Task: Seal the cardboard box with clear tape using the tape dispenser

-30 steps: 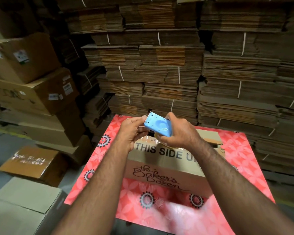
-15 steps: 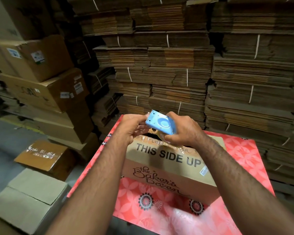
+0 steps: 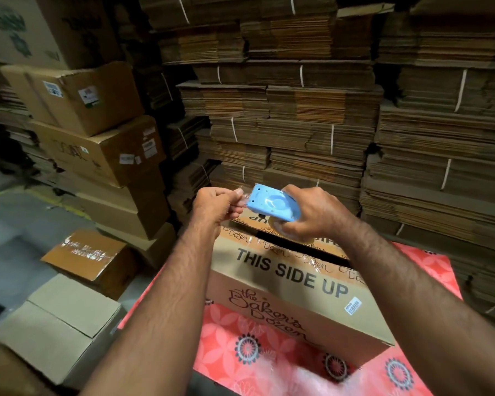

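Observation:
A brown cardboard box (image 3: pixel 292 298) printed "THIS SIDE UP" and "the Baker's Dozen" stands on a red flowered table (image 3: pixel 272 364). A dark gap shows between its top flaps. Above the box's far edge my right hand (image 3: pixel 312 212) grips a light blue tape dispenser (image 3: pixel 272 202) with its toothed edge pointing left. My left hand (image 3: pixel 217 201) pinches the free end of the clear tape (image 3: pixel 242 197) right at that toothed edge. The tape roll itself is mostly hidden under my right hand.
Bundled flat cardboard sheets (image 3: pixel 297 110) are stacked high behind the table. Closed cartons (image 3: pixel 97 155) are piled at the left. A taped small box (image 3: pixel 86 255) and a pale carton (image 3: pixel 60 321) sit on the floor at the lower left.
The view has shifted, so the box's open top seam now shows. My left hand's fingers have closed on the tape end at the dispenser's teeth. Both hands stay above the box.

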`<control>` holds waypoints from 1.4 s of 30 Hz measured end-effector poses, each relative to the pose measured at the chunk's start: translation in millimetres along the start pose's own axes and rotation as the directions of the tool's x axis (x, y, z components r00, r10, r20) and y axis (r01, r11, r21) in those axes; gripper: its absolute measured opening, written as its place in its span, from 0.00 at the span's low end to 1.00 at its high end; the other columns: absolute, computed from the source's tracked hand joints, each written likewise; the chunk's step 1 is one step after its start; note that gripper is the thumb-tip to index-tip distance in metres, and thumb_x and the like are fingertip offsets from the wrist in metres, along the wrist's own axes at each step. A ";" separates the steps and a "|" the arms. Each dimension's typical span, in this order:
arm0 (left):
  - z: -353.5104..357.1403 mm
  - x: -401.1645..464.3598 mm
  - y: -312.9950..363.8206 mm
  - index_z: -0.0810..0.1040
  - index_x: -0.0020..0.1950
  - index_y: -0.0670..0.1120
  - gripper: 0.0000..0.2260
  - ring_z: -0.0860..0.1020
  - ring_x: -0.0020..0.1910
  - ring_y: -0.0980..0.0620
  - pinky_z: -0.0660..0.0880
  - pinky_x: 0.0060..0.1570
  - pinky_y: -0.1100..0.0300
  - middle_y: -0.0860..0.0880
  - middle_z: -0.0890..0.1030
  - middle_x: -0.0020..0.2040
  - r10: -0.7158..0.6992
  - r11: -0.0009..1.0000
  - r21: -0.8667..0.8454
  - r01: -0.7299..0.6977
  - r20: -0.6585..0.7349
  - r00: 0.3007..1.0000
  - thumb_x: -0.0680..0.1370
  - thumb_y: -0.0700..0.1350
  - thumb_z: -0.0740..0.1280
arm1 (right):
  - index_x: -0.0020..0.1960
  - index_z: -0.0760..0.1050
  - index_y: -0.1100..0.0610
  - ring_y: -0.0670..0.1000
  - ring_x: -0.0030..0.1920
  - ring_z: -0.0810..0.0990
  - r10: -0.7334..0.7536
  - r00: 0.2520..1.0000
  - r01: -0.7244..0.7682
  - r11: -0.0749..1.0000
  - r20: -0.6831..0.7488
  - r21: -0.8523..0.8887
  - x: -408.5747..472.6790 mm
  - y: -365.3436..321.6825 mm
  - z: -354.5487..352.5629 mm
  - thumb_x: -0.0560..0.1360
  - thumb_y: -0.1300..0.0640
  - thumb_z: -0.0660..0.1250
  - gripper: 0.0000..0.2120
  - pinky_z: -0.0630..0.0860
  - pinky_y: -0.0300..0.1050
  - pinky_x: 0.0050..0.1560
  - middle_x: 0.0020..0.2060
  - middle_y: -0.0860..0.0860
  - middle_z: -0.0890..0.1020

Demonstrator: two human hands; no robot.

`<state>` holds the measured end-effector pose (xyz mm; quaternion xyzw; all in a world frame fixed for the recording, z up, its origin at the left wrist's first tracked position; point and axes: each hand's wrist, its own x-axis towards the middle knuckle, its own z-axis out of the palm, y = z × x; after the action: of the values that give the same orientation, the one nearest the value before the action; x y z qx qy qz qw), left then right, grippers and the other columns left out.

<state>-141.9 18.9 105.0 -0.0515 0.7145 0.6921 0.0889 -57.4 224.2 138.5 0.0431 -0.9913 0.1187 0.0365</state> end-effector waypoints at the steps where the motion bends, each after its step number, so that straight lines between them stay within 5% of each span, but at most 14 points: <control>1: -5.7 4.1 -4.1 0.84 0.45 0.38 0.06 0.80 0.30 0.52 0.78 0.31 0.61 0.42 0.84 0.36 -0.003 1.000 0.005 0.003 -0.023 1.000 0.77 0.41 0.72 | 0.65 0.68 0.48 0.46 0.43 0.76 -0.015 1.000 0.015 1.000 0.008 -0.019 -0.3 1.5 2.9 0.70 0.35 0.70 0.30 0.75 0.45 0.41 0.44 0.42 0.76; 15: -40.1 69.8 -43.1 0.84 0.44 0.37 0.07 0.78 0.26 0.52 0.73 0.23 0.63 0.42 0.83 0.33 -0.074 0.991 0.102 0.090 -0.152 0.986 0.76 0.41 0.73 | 0.68 0.65 0.37 0.50 0.53 0.76 0.037 0.973 0.001 0.987 0.229 -0.163 74.9 -23.8 27.0 0.65 0.30 0.71 0.36 0.73 0.49 0.48 0.55 0.46 0.79; 22: -60.2 105.2 -90.5 0.83 0.38 0.41 0.08 0.78 0.26 0.52 0.75 0.29 0.60 0.46 0.82 0.30 -0.157 0.976 0.131 0.173 -0.121 0.980 0.75 0.43 0.74 | 0.72 0.66 0.38 0.51 0.56 0.78 0.094 0.938 -0.013 0.972 0.335 -0.236 106.3 -41.2 66.1 0.64 0.29 0.70 0.39 0.75 0.49 0.50 0.57 0.46 0.80; 42: -68.8 128.0 -151.1 0.81 0.41 0.41 0.08 0.76 0.28 0.54 0.72 0.23 0.66 0.47 0.81 0.35 -0.349 0.937 0.038 0.348 0.038 0.936 0.78 0.43 0.70 | 0.72 0.65 0.36 0.51 0.58 0.77 0.162 0.882 0.034 0.914 0.441 -0.404 130.8 -62.6 89.6 0.65 0.28 0.67 0.38 0.77 0.50 0.47 0.61 0.44 0.78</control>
<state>-241.3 -48.9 -66.7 -0.1606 0.7025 0.6554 0.2264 -187.0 132.2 76.9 0.0283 -0.9746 -0.0992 -0.1986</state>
